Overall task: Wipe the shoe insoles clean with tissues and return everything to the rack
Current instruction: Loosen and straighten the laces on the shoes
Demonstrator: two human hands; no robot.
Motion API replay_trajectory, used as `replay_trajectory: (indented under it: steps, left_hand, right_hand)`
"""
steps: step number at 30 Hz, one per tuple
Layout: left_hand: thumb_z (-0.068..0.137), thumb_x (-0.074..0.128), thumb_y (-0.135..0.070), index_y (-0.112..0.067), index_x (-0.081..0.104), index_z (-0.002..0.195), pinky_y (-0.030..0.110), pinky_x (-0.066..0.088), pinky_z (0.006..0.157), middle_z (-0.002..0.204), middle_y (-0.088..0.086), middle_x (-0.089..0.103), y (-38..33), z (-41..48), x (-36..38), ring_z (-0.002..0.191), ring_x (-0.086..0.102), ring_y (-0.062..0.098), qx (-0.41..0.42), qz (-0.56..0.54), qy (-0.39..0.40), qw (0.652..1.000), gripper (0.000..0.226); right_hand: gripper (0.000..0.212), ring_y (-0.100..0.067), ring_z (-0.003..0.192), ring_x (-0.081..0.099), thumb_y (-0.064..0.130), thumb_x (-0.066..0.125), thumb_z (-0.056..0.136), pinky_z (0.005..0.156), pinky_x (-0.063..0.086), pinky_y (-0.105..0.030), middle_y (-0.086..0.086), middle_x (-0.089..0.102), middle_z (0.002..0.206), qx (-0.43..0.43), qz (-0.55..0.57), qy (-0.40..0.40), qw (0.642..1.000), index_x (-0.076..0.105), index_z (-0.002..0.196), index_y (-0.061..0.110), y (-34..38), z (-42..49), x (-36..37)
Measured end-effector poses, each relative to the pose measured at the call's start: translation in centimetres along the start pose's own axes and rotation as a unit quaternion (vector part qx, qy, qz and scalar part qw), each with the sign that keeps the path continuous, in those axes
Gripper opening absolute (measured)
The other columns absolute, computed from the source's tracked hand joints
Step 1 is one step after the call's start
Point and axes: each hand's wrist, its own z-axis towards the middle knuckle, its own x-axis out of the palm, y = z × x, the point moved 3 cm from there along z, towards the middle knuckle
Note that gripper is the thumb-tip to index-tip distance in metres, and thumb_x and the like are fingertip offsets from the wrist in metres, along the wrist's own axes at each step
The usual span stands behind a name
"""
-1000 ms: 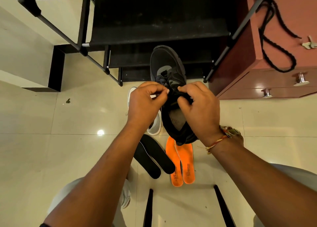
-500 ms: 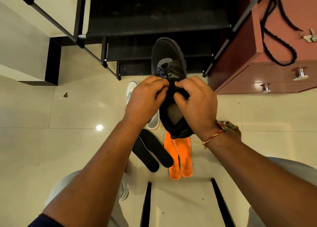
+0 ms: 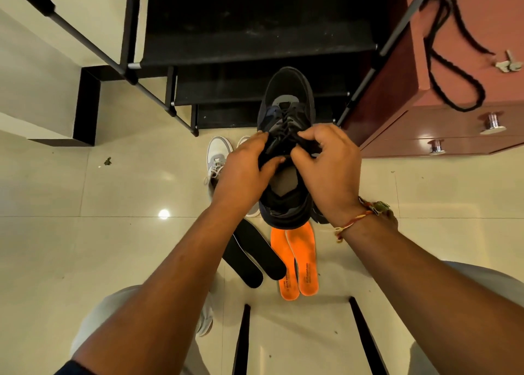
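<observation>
Black shoe (image 3: 286, 110): held in the air above the floor, toe pointing far toward the rack, heel near. Dark laces over a grey tongue; the opening showed a grey lining inside.

Left hand (image 3: 243, 173): closed on the left side of the shoe at the collar, fingers curled around the upper near the laces.

Right hand (image 3: 329, 173): closed on the right side of the same shoe, fingertips pinching the dark material at the tongue. A red and yellow thread band (image 3: 354, 223) sat on the wrist.

Orange insoles (image 3: 297, 264): two, lying side by side and touching on the tiled floor (image 3: 85, 247), directly below the heel of the held shoe.

Black insoles (image 3: 252, 258): two, overlapping, on the floor just left of the orange pair, partly hidden by the left forearm.

White and grey sneaker (image 3: 217, 159): on the floor, left of the held shoe, largely covered by the left hand.

Black rack (image 3: 255, 51): stepped shelves at the far side, with dark metal posts.

Reddish-brown cabinet (image 3: 453, 136): far right, with metal knobs; a black cord (image 3: 453, 71) and pale keys (image 3: 509, 64) lay on top.
</observation>
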Motion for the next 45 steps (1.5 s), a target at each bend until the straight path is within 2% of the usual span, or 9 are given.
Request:
replay_trajectory:
  steps: [5, 12, 17, 22, 28, 35, 39, 43, 45]
  left_hand:
    - [0.102, 0.052, -0.020, -0.021, 0.057, 0.137, 0.017, 0.045, 0.085, 0.118, 0.001, 0.069, 0.5, -0.4, -0.5, 0.100, 0.061, 0.008, -0.034, 0.034, -0.088, 0.995, 0.035]
    - [0.102, 0.053, -0.016, -0.017, 0.056, 0.139, 0.020, 0.047, 0.095, 0.124, 0.003, 0.068, 0.9, -0.6, -0.3, 0.109, 0.066, 0.017, -0.019, 0.061, -0.097, 0.993, 0.037]
    - [0.101, 0.053, -0.007, -0.012, 0.051, 0.144, 0.031, 0.043, 0.109, 0.147, 0.007, 0.053, 1.0, -0.3, 0.5, 0.130, 0.056, 0.022, 0.006, 0.147, -0.050, 0.988, 0.043]
    - [0.100, 0.053, -0.007, -0.013, 0.052, 0.143, 0.037, 0.051, 0.103, 0.141, 0.008, 0.059, 0.6, -0.4, 0.6, 0.122, 0.062, 0.025, 0.012, 0.141, -0.058, 0.988, 0.043]
    - [0.102, 0.053, -0.022, -0.019, 0.058, 0.130, 0.031, 0.058, 0.084, 0.111, 0.001, 0.070, 0.5, -1.0, 0.0, 0.097, 0.066, 0.014, -0.058, 0.022, -0.113, 0.992, 0.029]
    - [0.093, 0.068, -0.035, -0.019, 0.054, 0.108, 0.026, 0.059, 0.074, 0.107, 0.000, 0.071, 0.3, -0.6, 0.2, 0.096, 0.066, 0.009, -0.080, -0.081, -0.078, 0.991, 0.026]
    - [0.090, 0.070, -0.034, -0.020, 0.060, 0.096, 0.013, 0.054, 0.069, 0.086, -0.005, 0.071, 0.9, 0.2, 0.0, 0.083, 0.067, 0.004, -0.121, -0.162, -0.019, 0.979, 0.018]
    - [0.094, 0.067, -0.026, -0.015, 0.065, 0.094, 0.033, 0.060, 0.085, 0.089, 0.002, 0.073, 1.6, 0.5, -0.2, 0.088, 0.070, 0.012, -0.144, -0.237, 0.006, 0.961, 0.012]
    - [0.096, 0.063, -0.030, -0.019, 0.063, 0.093, 0.025, 0.058, 0.080, 0.089, 0.001, 0.071, 1.6, 0.5, -0.6, 0.085, 0.067, 0.010, -0.141, -0.208, -0.003, 0.968, 0.012]
  right_hand:
    - [0.024, -0.004, 0.090, 0.066, 0.037, 0.073, 0.087, 0.080, 0.057, -0.026, 0.007, 0.071, 0.095, 0.008, 0.052, 0.096, 0.994, 0.075, 0.102, 0.018, 0.1, 0.9, 0.0]
    - [0.009, -0.003, 0.085, 0.067, 0.023, 0.068, 0.093, 0.083, 0.057, -0.032, 0.008, 0.073, 0.090, 0.022, 0.033, 0.219, 0.975, 0.076, 0.097, 0.023, -0.4, 2.4, -0.6]
    - [0.008, -0.008, 0.081, 0.071, 0.016, 0.069, 0.092, 0.081, 0.060, -0.031, 0.004, 0.073, 0.085, 0.072, 0.124, 0.202, 0.969, 0.074, 0.097, 0.019, -0.5, 2.5, -0.6]
    - [0.010, -0.015, 0.086, 0.071, 0.007, 0.065, 0.094, 0.079, 0.058, -0.026, -0.006, 0.072, 0.091, 0.140, 0.317, 0.153, 0.925, 0.071, 0.102, 0.007, -0.2, 2.3, -0.8]
    - [0.062, -0.005, 0.112, 0.058, 0.033, 0.081, 0.079, 0.097, 0.048, -0.022, 0.005, 0.062, 0.122, 0.018, 0.060, 0.215, 0.975, 0.055, 0.135, 0.028, -0.6, 1.3, 0.5]
    - [0.042, -0.017, 0.117, 0.063, 0.006, 0.067, 0.088, 0.103, 0.050, -0.031, -0.005, 0.068, 0.125, -0.045, -0.016, 0.077, 0.996, 0.065, 0.130, 0.012, -0.3, 0.4, 0.1]
    - [0.039, -0.016, 0.115, 0.064, 0.007, 0.065, 0.089, 0.102, 0.050, -0.028, -0.004, 0.070, 0.123, -0.052, -0.019, 0.065, 0.996, 0.067, 0.128, 0.013, -0.3, 0.6, -0.2]
    - [0.039, -0.016, 0.113, 0.065, 0.007, 0.064, 0.089, 0.100, 0.052, -0.030, -0.003, 0.070, 0.122, -0.052, -0.026, 0.067, 0.996, 0.067, 0.128, 0.014, -0.4, 0.7, -0.2]
    - [0.041, -0.019, 0.113, 0.065, 0.005, 0.063, 0.088, 0.100, 0.052, -0.035, -0.003, 0.070, 0.122, -0.065, -0.048, 0.083, 0.993, 0.067, 0.128, 0.014, -0.8, 0.6, 0.2]
